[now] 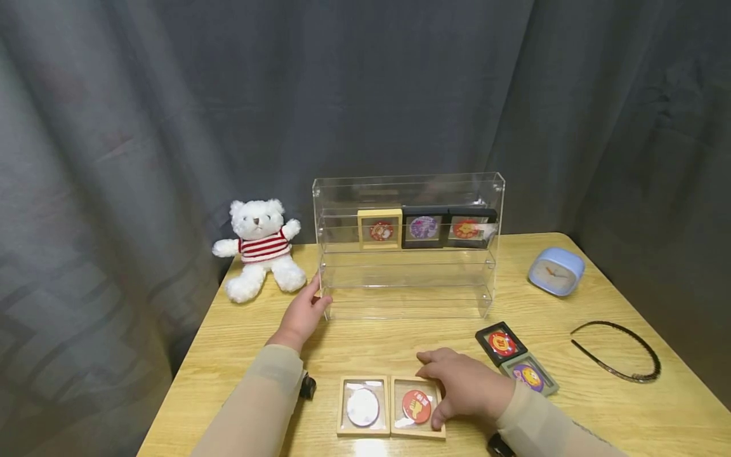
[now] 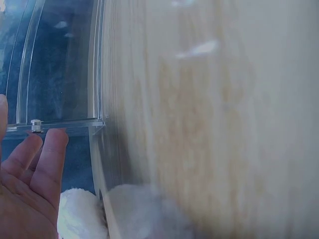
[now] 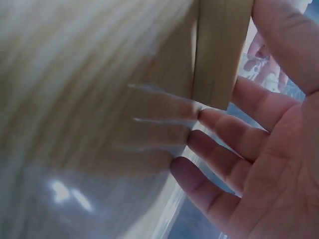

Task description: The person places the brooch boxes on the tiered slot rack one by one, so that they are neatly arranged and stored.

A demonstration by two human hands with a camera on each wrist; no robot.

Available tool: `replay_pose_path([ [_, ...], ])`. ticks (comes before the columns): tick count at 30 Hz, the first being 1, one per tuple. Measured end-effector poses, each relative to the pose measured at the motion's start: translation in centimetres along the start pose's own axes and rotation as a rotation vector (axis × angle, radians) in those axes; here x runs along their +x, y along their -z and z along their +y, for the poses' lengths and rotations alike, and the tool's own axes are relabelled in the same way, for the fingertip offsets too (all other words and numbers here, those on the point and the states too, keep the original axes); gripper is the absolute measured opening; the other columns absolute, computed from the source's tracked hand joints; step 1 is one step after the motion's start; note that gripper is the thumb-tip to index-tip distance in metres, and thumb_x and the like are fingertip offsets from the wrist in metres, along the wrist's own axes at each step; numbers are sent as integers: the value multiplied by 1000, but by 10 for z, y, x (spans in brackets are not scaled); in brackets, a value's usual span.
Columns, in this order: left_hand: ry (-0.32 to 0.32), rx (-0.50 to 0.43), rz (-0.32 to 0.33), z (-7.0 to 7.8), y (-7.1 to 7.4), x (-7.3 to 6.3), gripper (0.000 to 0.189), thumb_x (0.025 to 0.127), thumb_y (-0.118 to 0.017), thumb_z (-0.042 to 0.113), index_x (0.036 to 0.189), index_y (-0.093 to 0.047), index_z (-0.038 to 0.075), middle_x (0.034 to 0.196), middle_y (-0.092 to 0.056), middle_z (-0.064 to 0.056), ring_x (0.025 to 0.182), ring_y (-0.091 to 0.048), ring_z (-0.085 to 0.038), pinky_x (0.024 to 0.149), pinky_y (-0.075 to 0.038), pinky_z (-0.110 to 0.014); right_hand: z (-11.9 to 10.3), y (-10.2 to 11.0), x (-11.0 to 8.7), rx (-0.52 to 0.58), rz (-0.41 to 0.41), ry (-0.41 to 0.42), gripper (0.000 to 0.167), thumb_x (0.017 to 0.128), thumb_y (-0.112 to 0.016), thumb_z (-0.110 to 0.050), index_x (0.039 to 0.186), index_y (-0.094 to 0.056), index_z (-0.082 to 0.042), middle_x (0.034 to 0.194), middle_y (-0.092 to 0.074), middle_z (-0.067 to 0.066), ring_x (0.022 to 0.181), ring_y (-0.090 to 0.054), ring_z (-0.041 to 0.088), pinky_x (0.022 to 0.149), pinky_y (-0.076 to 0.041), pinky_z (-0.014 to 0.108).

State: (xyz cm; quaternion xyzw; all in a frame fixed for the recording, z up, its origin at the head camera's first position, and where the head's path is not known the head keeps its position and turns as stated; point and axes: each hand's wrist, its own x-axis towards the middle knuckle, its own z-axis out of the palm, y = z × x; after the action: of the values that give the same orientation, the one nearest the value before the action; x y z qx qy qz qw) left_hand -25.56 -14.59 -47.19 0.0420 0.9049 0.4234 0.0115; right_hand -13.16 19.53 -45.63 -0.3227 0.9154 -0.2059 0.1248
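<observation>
My left hand (image 1: 301, 315) holds the lower left side of a clear acrylic display stand (image 1: 408, 309), with the thumb in front and fingertips against the side panel, as the left wrist view shows. My right hand (image 1: 471, 384) grips a light wooden display frame (image 1: 419, 434), its thumb at the near edge and fingers at the far edge. Inside is a red round badge (image 1: 417, 406) with a yellow thumbs-up. Beside it on the left lies a matching wooden frame (image 1: 341, 412) with a glare-whitened badge. The right wrist view shows the frame's wooden side (image 3: 219, 55) between thumb and fingers.
On the stand's upper tier are a yellow frame (image 1: 362, 231) and two black frames (image 1: 425, 245). A black frame (image 1: 485, 343) and a grey-green frame (image 1: 542, 368) lie right of my hand. A white teddy bear (image 1: 265, 247), a blue clock (image 1: 556, 271) and a headband (image 1: 645, 349) are around.
</observation>
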Motion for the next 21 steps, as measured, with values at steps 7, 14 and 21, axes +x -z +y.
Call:
replay_pose_path([
  [7, -7, -4, 0, 0, -1, 0, 70, 100, -60, 33, 158, -22, 37, 152, -42, -7, 108, -57, -24, 90, -47, -48, 9, -5, -2, 72, 70, 6, 70, 58, -84, -60, 110, -73, -15, 136, -56, 12, 124, -50, 34, 97, -45, 47],
  [14, 1, -28, -12, 0, -1, 0, 70, 100, -60, 36, 158, -21, 36, 152, -42, -7, 111, -57, -25, 92, -46, -47, 2, -2, -14, 57, -33, -55, 109, 56, -81, -69, 139, -55, -3, 146, -47, 12, 132, -43, 35, 102, -41, 50],
  [21, 17, -21, -19, 3, 1, -1, 69, 100, -59, 37, 158, -21, 37, 150, -44, -7, 110, -57, -25, 89, -47, -47, -6, -8, -20, 53, -55, -81, 116, 54, -82, -69, 142, -49, 0, 152, -39, 15, 138, -36, 37, 103, -40, 52],
])
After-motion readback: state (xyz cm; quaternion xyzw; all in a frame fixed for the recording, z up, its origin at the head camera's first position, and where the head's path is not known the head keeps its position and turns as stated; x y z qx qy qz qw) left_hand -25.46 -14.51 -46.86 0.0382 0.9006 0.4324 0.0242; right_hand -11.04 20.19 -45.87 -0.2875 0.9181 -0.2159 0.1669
